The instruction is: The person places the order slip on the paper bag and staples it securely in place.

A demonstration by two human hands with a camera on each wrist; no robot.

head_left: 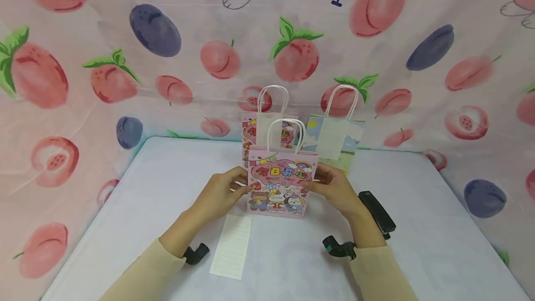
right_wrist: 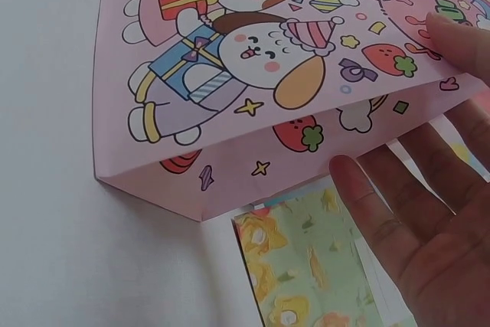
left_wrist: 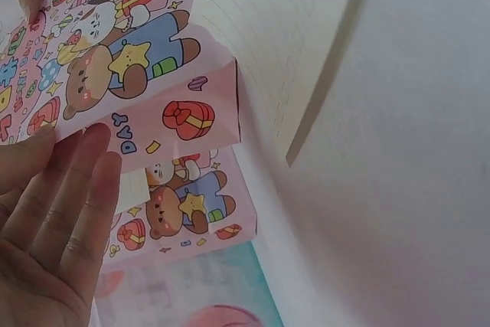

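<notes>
Sleeves point(head_left: 144, 271): beige, seen nearest the camera.
Backdrop point(head_left: 167, 71): pink fruit-printed sheet, hung behind the white-covered desk point(head_left: 175, 175).
Front bag point(head_left: 280, 185): pink, printed with cartoon animals, held upright above or on the desk between both hands; whether its base is rested there cannot be told.
Front bag's handling: probably light, smooth, fairly stiff paper, easily creased; best held gently by the side folds or lifted by its white handles point(head_left: 284, 120).
Front bag's contents: hidden, since its inside is not shown.
Rear bags: a matching pink bag point(head_left: 250, 134) and a landscape-printed bag point(head_left: 351, 145) are stood behind; a pale slip is seen on the front of each, and their insides are hidden.
Grip: both side edges are pinched, by the left hand point(head_left: 219, 194) and the right hand point(head_left: 334, 187), thumbs on the front panel, fingers behind at the sides.
Paper strip point(head_left: 231, 247): laid flat in front of the held bag.
Stapler point(head_left: 378, 212): black, laid beside the right wrist.
</notes>
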